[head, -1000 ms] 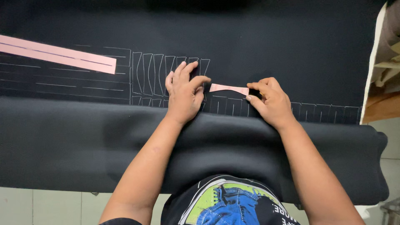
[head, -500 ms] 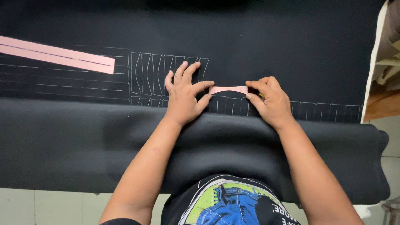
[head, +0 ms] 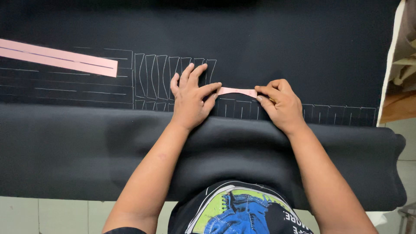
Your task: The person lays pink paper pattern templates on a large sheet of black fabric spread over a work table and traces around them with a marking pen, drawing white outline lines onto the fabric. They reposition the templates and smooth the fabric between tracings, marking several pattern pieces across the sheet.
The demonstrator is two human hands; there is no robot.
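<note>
L fingers (head: 203, 89) spread, thumb tip pinning one end of a small pink strip (head: 237, 91); R fingers (head: 266, 92) curled, pinching the other end. Strip lies flat on black cloth (head: 260, 39) w/ chalk outlines (head: 158, 76), btwn left hand (head: 190, 102) & right hand (head: 281, 104). Long pink strip (head: 58, 57) far left.

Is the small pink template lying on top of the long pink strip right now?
No, the small pink template lies on the black fabric between the left hand and right hand, well apart from the long pink strip.
</note>
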